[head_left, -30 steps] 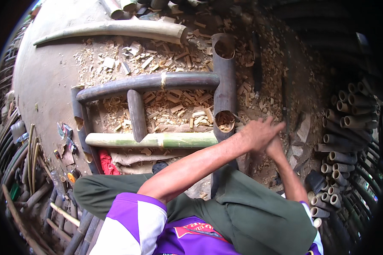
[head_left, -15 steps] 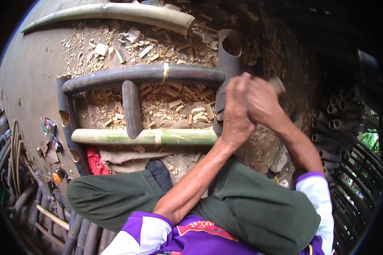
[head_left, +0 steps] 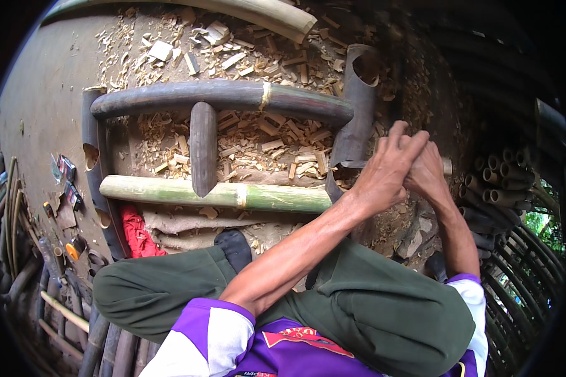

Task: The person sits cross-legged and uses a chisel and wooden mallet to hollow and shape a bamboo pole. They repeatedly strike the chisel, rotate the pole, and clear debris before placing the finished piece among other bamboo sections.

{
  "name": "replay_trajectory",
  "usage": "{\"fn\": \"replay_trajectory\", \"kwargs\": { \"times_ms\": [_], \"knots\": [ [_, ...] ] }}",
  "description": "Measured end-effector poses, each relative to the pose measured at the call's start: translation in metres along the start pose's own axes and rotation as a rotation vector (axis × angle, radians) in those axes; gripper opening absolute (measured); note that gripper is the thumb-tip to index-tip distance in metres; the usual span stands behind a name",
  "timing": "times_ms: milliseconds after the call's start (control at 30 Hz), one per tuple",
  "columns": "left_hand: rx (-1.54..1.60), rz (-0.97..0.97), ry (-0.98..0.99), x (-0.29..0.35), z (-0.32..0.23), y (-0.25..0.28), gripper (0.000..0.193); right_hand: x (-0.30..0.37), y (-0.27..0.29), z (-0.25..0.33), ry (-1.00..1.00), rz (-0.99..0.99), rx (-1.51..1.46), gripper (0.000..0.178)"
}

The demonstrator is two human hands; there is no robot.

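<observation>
My left hand (head_left: 385,164) and my right hand (head_left: 426,168) meet just right of a bamboo frame. The left fingers bend over beside the right hand; whatever they grip is hidden. My right hand is closed, and the pale end of a round wooden piece (head_left: 447,166) sticks out beyond it. Left of the hands stands a dark bamboo post (head_left: 356,129) with an open upper end and a notch lower down. A curved dark rail (head_left: 223,95), a short upright (head_left: 203,151) and a green bamboo rail (head_left: 217,193) join toward the left post (head_left: 94,141).
Wood chips (head_left: 273,146) litter the ground inside and beyond the frame. A pale bamboo pole (head_left: 267,16) lies at the far side. Red cloth (head_left: 138,234) is by my knee, small tools (head_left: 69,182) at left, stacked bamboo tubes (head_left: 506,179) at right.
Both hands have moved right and slightly nearer, away from the dark post. The pale wooden end has shifted the same way. The view itself has shifted a little; the frame stays assembled.
</observation>
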State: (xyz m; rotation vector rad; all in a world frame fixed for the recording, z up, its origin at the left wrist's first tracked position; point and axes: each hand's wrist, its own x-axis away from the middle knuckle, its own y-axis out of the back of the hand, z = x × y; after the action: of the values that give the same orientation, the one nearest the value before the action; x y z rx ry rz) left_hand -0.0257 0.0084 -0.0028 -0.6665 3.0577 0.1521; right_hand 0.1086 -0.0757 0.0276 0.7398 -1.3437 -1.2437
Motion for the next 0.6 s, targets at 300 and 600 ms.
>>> {"fn": "replay_trajectory", "kwargs": {
  "times_ms": [300, 600],
  "knots": [
    [0.05, -0.62, -0.117, 0.023, 0.026, -0.001, 0.103, -0.061, 0.011, 0.051, 0.346, 0.022, 0.252, 0.013],
    [-0.026, -0.065, -0.026, 0.012, 0.006, 0.007, 0.106, -0.006, 0.008, 0.03, -0.167, 0.078, 0.028, 0.028]
  ]
}}
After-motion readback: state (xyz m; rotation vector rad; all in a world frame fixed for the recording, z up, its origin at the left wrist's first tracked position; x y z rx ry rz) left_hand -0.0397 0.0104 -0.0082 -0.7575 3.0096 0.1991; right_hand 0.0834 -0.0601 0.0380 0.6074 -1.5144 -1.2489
